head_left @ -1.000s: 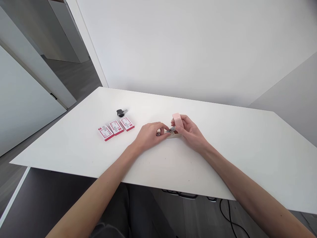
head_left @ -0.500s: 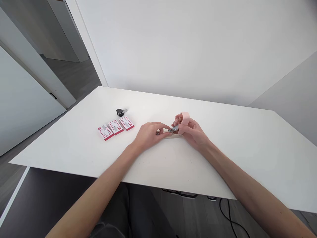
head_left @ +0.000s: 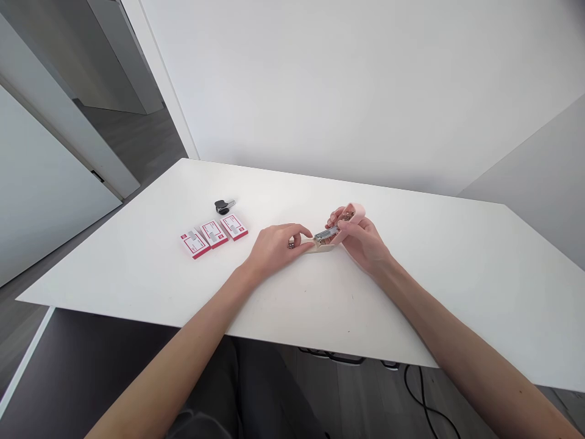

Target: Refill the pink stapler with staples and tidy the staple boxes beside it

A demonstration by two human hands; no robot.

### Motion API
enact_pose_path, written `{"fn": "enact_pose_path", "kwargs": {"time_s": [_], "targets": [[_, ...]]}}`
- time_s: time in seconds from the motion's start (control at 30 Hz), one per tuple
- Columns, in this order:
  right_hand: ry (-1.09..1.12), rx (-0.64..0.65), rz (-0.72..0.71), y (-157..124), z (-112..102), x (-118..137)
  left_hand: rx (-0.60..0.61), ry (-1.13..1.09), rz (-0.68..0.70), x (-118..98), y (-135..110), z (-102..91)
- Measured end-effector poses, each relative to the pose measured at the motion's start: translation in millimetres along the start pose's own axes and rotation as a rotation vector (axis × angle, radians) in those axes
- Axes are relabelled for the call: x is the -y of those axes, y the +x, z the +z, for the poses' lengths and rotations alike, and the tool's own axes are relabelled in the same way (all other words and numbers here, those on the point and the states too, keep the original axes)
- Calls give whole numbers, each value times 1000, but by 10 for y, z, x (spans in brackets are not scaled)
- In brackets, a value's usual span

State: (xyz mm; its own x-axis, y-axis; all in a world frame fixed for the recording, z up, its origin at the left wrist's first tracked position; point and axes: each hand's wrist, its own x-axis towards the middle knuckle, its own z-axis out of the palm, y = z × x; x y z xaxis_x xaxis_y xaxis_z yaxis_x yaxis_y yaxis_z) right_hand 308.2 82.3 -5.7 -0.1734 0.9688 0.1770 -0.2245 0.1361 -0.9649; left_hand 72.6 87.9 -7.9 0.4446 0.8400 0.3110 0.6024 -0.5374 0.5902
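Note:
A stapler (head_left: pixel 326 234) with a pink top cover and a cream base lies opened up between my hands near the middle of the table. Its metal staple channel shows, and the pink cover is tipped back to the right. My left hand (head_left: pixel 276 245) pinches the cream base at its left end, thumb and index finger curled round it. Closed on the pink cover and the back of the metal channel is my right hand (head_left: pixel 365 242). The fingers of the right hand partly hide the hinge.
A black staple remover (head_left: pixel 223 207) lies on the white table (head_left: pixel 439 256) to the left. Three small red-and-white boxes (head_left: pixel 212 234) sit in a row in front of it. Behind the table rises a white wall (head_left: pixel 356 91). A black cable (head_left: pixel 424 402) is on the floor.
My right hand has shifted slightly right and tipped the pink cover farther back. More of the metal channel now shows. The left hand stays nearly where it was.

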Motion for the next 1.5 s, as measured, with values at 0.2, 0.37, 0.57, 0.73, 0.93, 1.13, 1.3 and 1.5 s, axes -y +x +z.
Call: {"fn": "enact_pose_path", "kwargs": {"time_s": [0.2,0.37,0.57,0.73,0.93,1.13,1.3,1.5], "targets": [[-94,-51,-29,25,-55,0,-176,104,24,48,17,27],[-141,-104,-34,56,-142,-65,-244,170,24,79,35,41],[-218,-106,-67,79,-245,-61,-96,220,-36,125,29,76],[-277,-138,-60,107,-356,-48,-77,281,-81,142,29,72],[-297,-211,-11,102,-431,-39,-128,317,-123,155,24,59],[-459,-187,24,75,-494,11,-175,305,-59,195,14,77],[-523,-173,33,64,-530,19,-202,318,-49,200,11,94],[-583,-180,49,44,-541,11,-333,352,-52,203,-9,41]]}}
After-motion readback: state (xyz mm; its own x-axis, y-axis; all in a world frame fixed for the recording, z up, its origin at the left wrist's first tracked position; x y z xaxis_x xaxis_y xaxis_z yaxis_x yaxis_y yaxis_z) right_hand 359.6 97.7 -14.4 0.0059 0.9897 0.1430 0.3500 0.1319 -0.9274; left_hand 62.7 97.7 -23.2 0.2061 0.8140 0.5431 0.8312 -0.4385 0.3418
